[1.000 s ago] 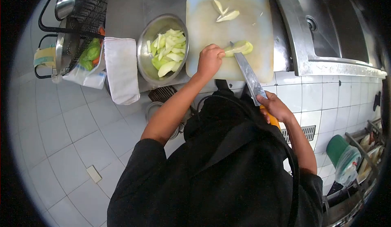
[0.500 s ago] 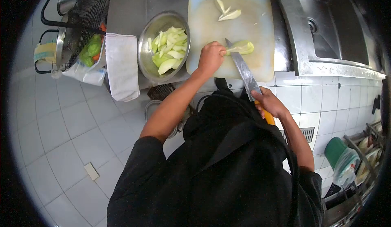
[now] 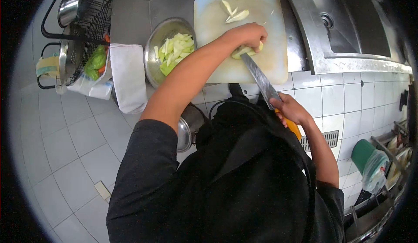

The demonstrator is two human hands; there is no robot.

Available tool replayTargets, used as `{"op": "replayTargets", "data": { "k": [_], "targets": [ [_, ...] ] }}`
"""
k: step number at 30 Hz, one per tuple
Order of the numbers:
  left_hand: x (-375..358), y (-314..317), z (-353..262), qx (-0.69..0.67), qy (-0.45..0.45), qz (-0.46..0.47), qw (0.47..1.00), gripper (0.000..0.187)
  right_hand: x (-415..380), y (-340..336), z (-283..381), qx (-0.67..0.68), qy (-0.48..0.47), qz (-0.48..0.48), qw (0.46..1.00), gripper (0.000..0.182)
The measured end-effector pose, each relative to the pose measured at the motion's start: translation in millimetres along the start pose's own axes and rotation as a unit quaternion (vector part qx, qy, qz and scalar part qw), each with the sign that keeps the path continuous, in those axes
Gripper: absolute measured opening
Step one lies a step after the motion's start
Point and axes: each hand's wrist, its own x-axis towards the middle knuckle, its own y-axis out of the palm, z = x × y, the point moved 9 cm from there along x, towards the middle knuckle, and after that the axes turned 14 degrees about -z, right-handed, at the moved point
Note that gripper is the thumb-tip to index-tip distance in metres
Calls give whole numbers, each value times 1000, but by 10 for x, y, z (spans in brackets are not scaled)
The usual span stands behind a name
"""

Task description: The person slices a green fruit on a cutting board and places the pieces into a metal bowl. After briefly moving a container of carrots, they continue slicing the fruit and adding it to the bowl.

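My left hand point(image 3: 251, 34) reaches across the white cutting board point(image 3: 270, 66), its fingers curled over the right end of a pale green vegetable piece point(image 3: 242, 51). Part of that piece is hidden under the hand. In my right hand point(image 3: 289, 108) is a kitchen knife point(image 3: 262, 78) with an orange handle, its blade slanting up to the left and its tip against the vegetable. A few thin slices point(image 3: 237, 16) lie at the far side of the board. Left of the board, a steel bowl point(image 3: 150, 51) holds many cut pale green pieces, partly covered by my left forearm.
A steel sink point(image 3: 348, 23) lies to the right of the board. Left of the bowl hang a folded white cloth point(image 3: 127, 77) and a wire rack point(image 3: 93, 14), near a bag with green vegetables point(image 3: 96, 63). A lidded pot point(image 3: 184, 134) sits below the counter.
My left hand has let go of the vegetable's left end and moved right and up to its right end. The vegetable has shifted left. The knife stays in my right hand.
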Motion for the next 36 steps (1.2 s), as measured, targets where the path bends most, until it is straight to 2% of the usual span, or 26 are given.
{"op": "replayTargets", "data": {
  "k": [3,11,15,21,24,27,30,32,34,36],
  "targets": [
    [-96,-113,86,-57,-4,-61,996,36,-8,5,-14,-19,-2,9,1000,31],
    [-159,-157,68,-34,34,-121,991,35,298,297,86,-57,-28,27,998,29],
    [-229,-250,122,-44,37,-158,986,35,228,384,167,-99,-33,-5,995,31],
    [-326,-993,655,-105,-39,-229,967,37,82,236,196,-164,-66,-29,984,32],
    [-392,-1319,909,-79,-93,-239,963,38,-61,114,201,-193,-89,-59,975,31],
    [-480,-1467,972,93,-43,-376,921,41,-145,-75,84,-222,-300,-127,919,30],
    [-503,-1253,846,19,-110,-353,929,45,-540,-258,71,-158,-104,-117,975,30],
    [-544,-829,747,-83,-149,-308,936,42,-640,-408,-56,-145,-93,-153,973,28],
    [-725,-477,482,-65,-175,-294,937,39,-682,-542,-119,-140,-68,-182,971,27],
    [-870,-206,299,-32,-138,-343,929,38,-732,-644,-168,-143,-29,-206,968,26]
  ]
}}
